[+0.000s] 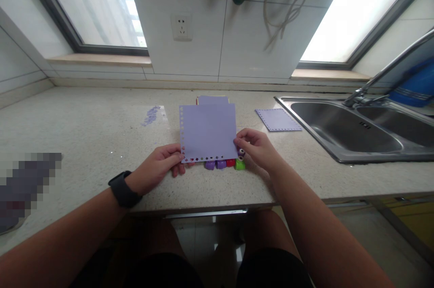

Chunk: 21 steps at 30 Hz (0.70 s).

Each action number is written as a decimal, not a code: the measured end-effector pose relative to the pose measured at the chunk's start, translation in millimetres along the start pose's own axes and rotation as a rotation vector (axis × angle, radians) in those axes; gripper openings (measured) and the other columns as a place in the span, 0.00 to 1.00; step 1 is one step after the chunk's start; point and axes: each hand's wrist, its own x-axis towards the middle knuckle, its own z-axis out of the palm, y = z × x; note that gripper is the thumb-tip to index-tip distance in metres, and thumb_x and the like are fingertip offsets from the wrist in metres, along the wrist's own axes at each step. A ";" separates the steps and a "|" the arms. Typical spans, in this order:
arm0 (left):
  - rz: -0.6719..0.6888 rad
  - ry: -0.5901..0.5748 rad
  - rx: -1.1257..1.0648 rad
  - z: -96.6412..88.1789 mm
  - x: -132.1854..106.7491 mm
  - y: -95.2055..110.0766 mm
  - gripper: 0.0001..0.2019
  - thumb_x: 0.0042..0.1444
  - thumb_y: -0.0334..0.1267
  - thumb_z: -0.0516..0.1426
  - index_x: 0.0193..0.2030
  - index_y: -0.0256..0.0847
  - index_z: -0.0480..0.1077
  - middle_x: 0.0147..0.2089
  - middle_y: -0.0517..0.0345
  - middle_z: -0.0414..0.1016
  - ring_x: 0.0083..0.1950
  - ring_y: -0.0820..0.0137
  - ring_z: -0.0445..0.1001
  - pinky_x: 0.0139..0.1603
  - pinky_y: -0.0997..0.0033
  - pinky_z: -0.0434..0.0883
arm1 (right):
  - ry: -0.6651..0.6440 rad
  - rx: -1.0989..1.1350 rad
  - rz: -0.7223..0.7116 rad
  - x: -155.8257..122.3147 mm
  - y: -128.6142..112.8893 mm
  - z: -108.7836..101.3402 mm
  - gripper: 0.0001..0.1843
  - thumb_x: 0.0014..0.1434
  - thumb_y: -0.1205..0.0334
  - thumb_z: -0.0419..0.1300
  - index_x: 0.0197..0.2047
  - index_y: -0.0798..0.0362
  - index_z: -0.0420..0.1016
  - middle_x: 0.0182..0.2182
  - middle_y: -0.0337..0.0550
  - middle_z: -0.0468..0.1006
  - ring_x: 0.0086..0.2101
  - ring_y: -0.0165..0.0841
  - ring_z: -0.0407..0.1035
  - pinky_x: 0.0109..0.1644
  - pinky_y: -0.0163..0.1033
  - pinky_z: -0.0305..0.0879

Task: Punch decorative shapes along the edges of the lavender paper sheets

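A sheet of purple paper (pixel 208 132) is held up above the counter between my two hands. Small shaped holes run along its left and bottom edges. My left hand (pixel 165 159) pinches the lower left corner, and my right hand (pixel 254 145) grips the right edge with thumb and fingers. Below the sheet's bottom edge, several small coloured craft punches show in part: a purple punch (pixel 210 165), a red punch (pixel 230 162) and a green punch (pixel 240 163). The sheet hides the rest of them. Behind it, more purple paper (pixel 213 100) lies on the counter.
Punched purple sheets (pixel 278 120) lie at the right, beside the steel sink (pixel 339 132). Purple paper scraps (pixel 151 116) are scattered left of the held sheet. A tap (pixel 359 93) stands behind the sink. At the far left is a blurred dark object (pixel 27 188).
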 end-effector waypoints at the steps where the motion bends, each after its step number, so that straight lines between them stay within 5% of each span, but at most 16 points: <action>1: -0.002 0.004 0.002 0.0 -0.1 0.0 0.09 0.63 0.40 0.58 0.42 0.37 0.77 0.35 0.52 0.81 0.29 0.71 0.73 0.28 0.72 0.68 | 0.000 -0.003 0.003 -0.2 -0.2 0.2 0.08 0.60 0.58 0.66 0.32 0.52 0.74 0.28 0.38 0.75 0.29 0.31 0.70 0.35 0.41 0.66; 21: -0.001 -0.007 0.018 0.5 -0.3 1.0 0.09 0.63 0.40 0.57 0.41 0.37 0.76 0.34 0.54 0.79 0.29 0.71 0.72 0.29 0.72 0.68 | -0.001 -0.020 0.016 -0.2 -2.6 1.3 0.09 0.60 0.56 0.66 0.32 0.52 0.74 0.27 0.38 0.75 0.29 0.31 0.69 0.36 0.41 0.66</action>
